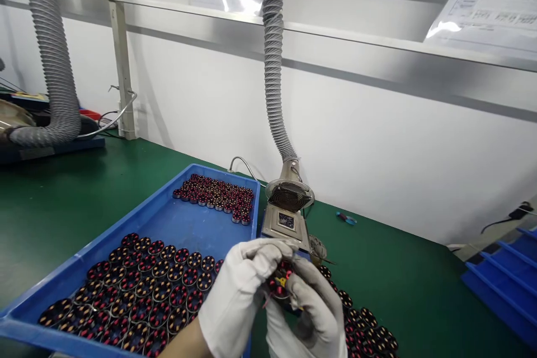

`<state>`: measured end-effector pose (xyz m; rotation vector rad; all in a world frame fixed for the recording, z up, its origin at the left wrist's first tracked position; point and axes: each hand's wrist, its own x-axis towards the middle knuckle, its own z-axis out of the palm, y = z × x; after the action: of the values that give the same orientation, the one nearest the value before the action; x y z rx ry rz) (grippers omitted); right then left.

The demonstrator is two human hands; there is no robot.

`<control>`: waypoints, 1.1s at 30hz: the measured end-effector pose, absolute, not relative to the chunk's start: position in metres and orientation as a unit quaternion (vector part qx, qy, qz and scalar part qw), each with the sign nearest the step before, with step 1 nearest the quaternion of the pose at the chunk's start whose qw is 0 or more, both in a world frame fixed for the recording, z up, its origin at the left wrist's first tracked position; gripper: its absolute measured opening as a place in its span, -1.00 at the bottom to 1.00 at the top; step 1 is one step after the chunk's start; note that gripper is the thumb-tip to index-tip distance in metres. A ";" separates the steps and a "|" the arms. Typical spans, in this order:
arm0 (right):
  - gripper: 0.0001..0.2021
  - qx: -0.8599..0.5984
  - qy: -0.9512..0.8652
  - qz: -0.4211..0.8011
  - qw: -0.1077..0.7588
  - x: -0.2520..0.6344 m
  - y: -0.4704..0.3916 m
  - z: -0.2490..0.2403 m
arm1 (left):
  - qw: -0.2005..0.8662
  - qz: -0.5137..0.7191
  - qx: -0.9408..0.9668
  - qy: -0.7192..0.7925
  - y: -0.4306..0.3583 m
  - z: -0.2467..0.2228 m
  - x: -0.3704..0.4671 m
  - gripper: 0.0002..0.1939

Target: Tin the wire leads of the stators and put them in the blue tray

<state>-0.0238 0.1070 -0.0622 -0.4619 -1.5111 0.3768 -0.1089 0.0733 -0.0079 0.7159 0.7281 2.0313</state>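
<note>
Both my hands wear white gloves and meet at the lower middle of the view. My right hand is closed around a small round motor stator with red coils and a bit of yellow. From the other side my left hand pinches at the stator's upper edge, its fingertips bunched together; whether they grip the rim or a thin wire is hidden. Thin wire ends stick out below the stator. Just left of my hands is a blue tray holding many similar stators in rows.
Behind my hands stands a metal heating unit with a square dark well, under a fume hood on a grey duct. More stators lie on the green table at right. Small cutters and stacked blue trays are farther right.
</note>
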 end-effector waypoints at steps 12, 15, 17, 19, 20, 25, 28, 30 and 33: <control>-0.46 -0.186 -0.641 0.174 0.724 -0.028 0.107 -0.057 | 0.351 0.794 0.264 0.420 0.069 0.000 -0.120 -0.89; -0.44 -0.201 -0.654 0.224 0.694 -0.024 0.104 -0.056 | 0.310 0.828 0.257 0.390 0.066 0.000 -0.122 -0.84; -0.46 -0.200 -0.641 0.244 0.700 -0.024 0.102 -0.055 | 0.341 0.802 0.283 0.401 0.062 0.005 -0.122 -0.75; -0.46 -0.198 -0.623 0.247 0.715 -0.026 0.100 -0.054 | 0.395 0.758 0.298 0.424 0.060 0.012 -0.120 -0.71; -0.44 -0.199 -0.621 0.249 0.716 -0.027 0.099 -0.054 | 0.412 0.745 0.294 0.434 0.059 0.015 -0.119 -0.74; -0.42 -0.181 -0.644 0.217 0.711 -0.031 0.103 -0.058 | 0.425 0.737 0.271 0.451 0.062 0.014 -0.118 -0.83; -0.47 -0.167 -0.642 0.197 0.722 -0.032 0.106 -0.061 | 0.416 0.757 0.274 0.424 0.064 0.009 -0.122 -0.82; -0.46 -0.167 -0.641 0.215 0.717 -0.032 0.107 -0.061 | 0.396 0.782 0.274 0.396 0.065 0.006 -0.126 -0.81; -0.46 -0.165 -0.638 0.261 0.706 -0.032 0.104 -0.058 | 0.368 0.796 0.288 0.386 0.064 0.004 -0.130 -0.79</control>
<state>-0.0321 0.1039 -0.0577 -0.3669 -1.4170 0.5808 -0.1302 0.0641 0.0038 0.7396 0.9899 2.0427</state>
